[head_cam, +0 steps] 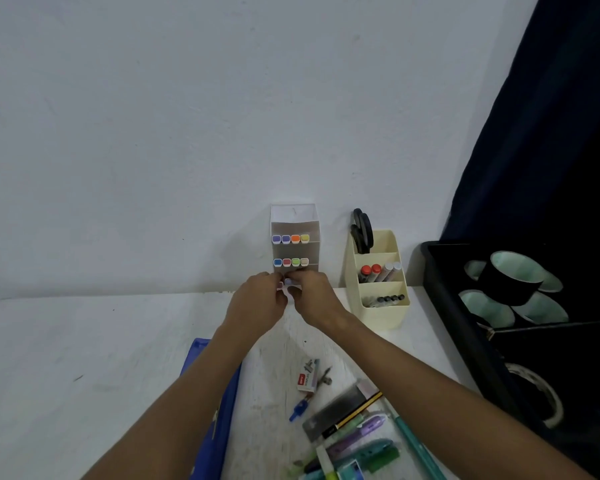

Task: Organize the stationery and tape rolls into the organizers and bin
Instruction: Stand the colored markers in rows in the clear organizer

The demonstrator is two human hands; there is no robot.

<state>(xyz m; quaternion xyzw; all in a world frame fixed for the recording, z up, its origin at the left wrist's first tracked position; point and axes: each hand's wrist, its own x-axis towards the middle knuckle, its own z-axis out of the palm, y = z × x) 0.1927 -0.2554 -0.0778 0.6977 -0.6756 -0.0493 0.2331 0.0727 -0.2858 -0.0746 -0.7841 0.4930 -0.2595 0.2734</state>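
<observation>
Both hands at the tiered organizer
Left hand (pixel 260 301) and right hand (pixel 314 296) pinch a small marker (pixel 288 282) between them, at the organizer's (pixel 293 230) lowest tier by the worktop's far edge.

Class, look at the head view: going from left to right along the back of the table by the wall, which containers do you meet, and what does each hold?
White tiered organizer with coloured markers → cream organizer with black scissors and pens → black bin with tape rolls.
</observation>
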